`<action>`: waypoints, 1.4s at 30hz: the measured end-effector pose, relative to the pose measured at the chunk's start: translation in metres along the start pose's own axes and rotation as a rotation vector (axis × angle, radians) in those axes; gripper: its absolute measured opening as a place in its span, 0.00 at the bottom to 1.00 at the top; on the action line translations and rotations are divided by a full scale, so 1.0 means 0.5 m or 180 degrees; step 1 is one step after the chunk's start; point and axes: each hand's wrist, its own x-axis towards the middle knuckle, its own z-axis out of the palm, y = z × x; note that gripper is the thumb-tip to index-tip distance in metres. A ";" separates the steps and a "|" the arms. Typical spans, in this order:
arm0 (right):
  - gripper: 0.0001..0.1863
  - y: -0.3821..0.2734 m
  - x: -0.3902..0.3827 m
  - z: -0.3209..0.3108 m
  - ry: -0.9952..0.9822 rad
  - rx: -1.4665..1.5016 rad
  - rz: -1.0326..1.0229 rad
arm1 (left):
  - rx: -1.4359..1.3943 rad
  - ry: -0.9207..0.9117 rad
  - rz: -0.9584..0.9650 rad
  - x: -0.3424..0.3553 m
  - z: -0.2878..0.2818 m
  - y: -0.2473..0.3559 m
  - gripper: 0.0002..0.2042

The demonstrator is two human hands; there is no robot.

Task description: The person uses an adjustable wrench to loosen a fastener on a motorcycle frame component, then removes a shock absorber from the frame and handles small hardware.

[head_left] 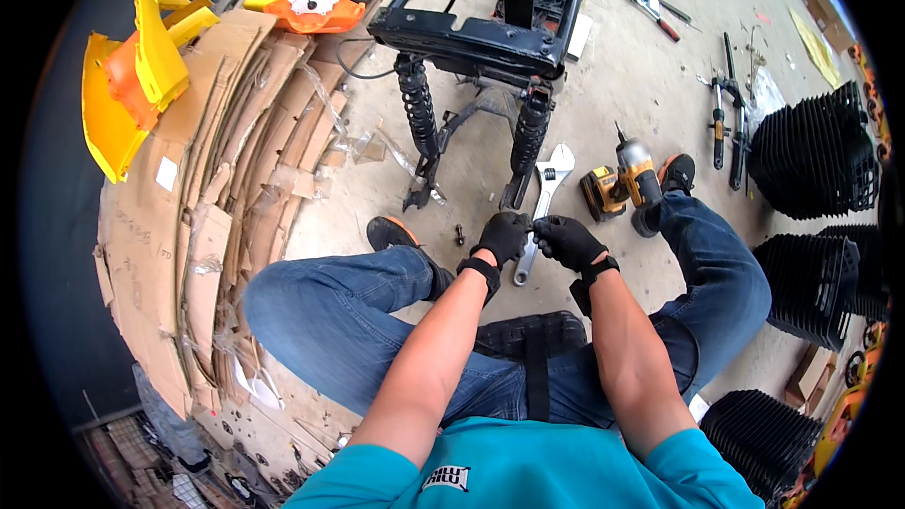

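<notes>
Both hands wear black gloves and meet in front of me, above the floor. My left hand (506, 236) is closed, its fingertips close to those of my right hand (564, 239), which is closed too. A small dark piece seems to sit between the fingertips, too small to name. Just beyond them stands a black metal frame (471, 38) with two coil shock absorbers (417, 94) pointing down. A large adjustable wrench (545, 203) lies on the floor, partly behind my right hand. To its right stands a yellow and black cordless impact driver (636, 174). A dark bolt (459, 235) rests left of my left hand.
Flattened cardboard (212, 217) is stacked at the left, with yellow and orange plastic panels (137, 80) on it. Black ribbed plastic parts (813, 151) are piled along the right. A fork-like part (728, 113) and hand tools (650, 8) lie on the floor at far right.
</notes>
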 end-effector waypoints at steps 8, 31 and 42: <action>0.11 -0.005 -0.009 -0.004 0.0134 -0.0058 0.0073 | -0.0088 -0.0074 0.0850 -0.006 0.010 -0.007 0.06; 0.07 -0.014 -0.013 0.006 0.0023 0.0169 -0.0098 | -0.0176 -0.0027 -0.0368 0.008 0.007 0.003 0.14; 0.11 0.007 -0.006 -0.005 0.0096 -0.0064 -0.0017 | -0.0093 -0.0006 -0.0329 0.013 0.005 -0.010 0.18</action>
